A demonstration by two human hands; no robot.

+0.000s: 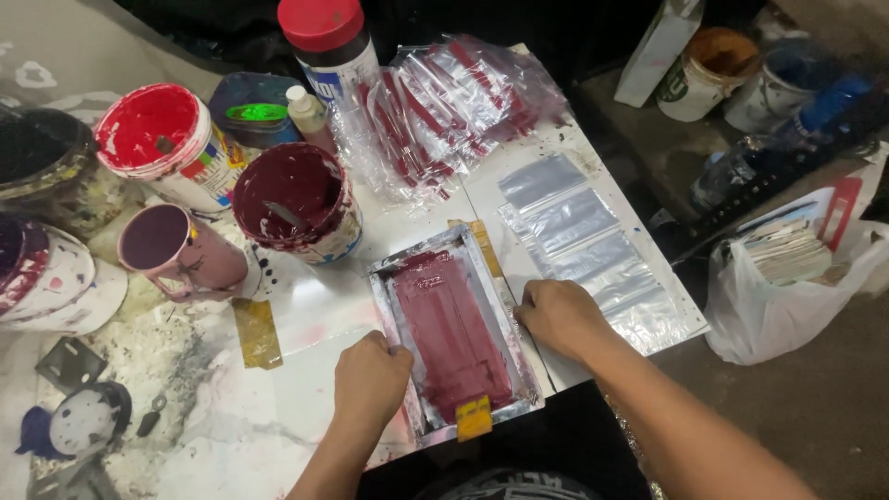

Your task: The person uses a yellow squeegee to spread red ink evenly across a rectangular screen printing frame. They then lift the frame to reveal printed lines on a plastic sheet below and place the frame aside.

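A small screen-printing frame (pixel 482 268) lies flat on the white table (pixel 306 306), its mesh covered in dark red ink (pixel 449 324). A yellow squeegee (pixel 473 418) rests at the frame's near end. My left hand (pixel 370 375) presses on the frame's left rail with curled fingers. On the frame's right rail rests my right hand (pixel 558 315), also curled. Beside the right hand lie clear plastic bags (pixel 579 241) in a row.
Open tubs of dark red paint (pixel 294 199) and bright red paint (pixel 157 134), a mauve cup (pixel 176 250) and a red-capped bottle (pixel 329 46) stand at the back left. Printed bags (pixel 444 106) pile up behind. A white carrier bag (pixel 787 287) sits on the floor at right.
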